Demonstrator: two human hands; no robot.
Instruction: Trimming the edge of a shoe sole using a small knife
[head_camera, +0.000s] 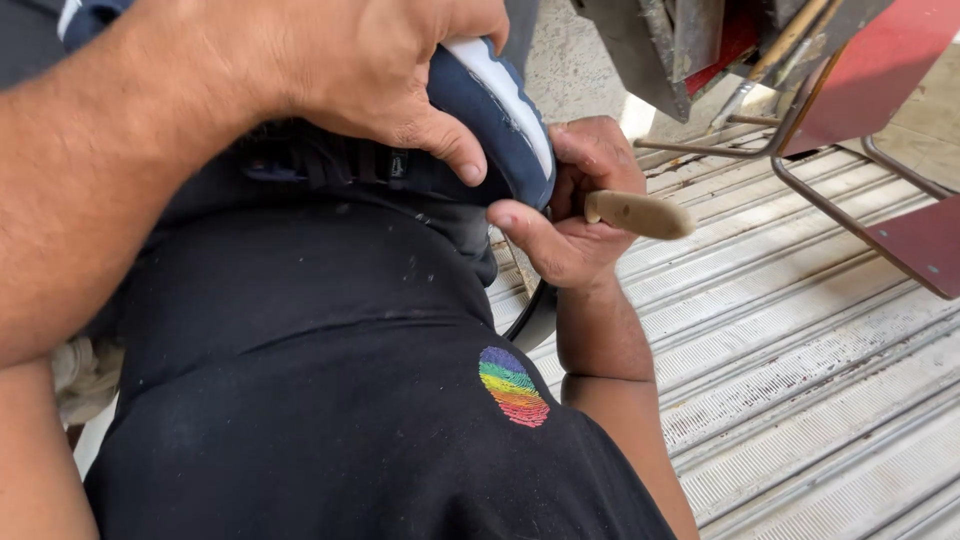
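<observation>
A dark blue shoe (480, 100) with a white sole edge lies at the upper middle of the view, pressed against the person's lap just above the dark shirt. The left hand (380, 70) comes in from the upper left and clamps over the top of the shoe, its thumb (445, 145) pressed down along the blue side and the other fingers curled over the far edge, so the hand is grasping the shoe firmly. The right hand (580, 210) sits just to the right of the shoe, touching its sole end, with the fingers clenched around a tool whose pale wooden handle (640, 213) sticks out to the right; the working end of the tool is hidden behind the shoe and cannot be told. Black laces or straps (330, 165) show under the left hand. Nearer the camera spreads the black shirt (330, 400), dusted with pale specks and bearing a small rainbow-coloured fingerprint patch (513, 387). To the right, a ribbed grey metal surface (800, 380) runs off toward the far right, and on it stand a thin metal frame (800, 150) and dark red metal panels (930, 245).
</observation>
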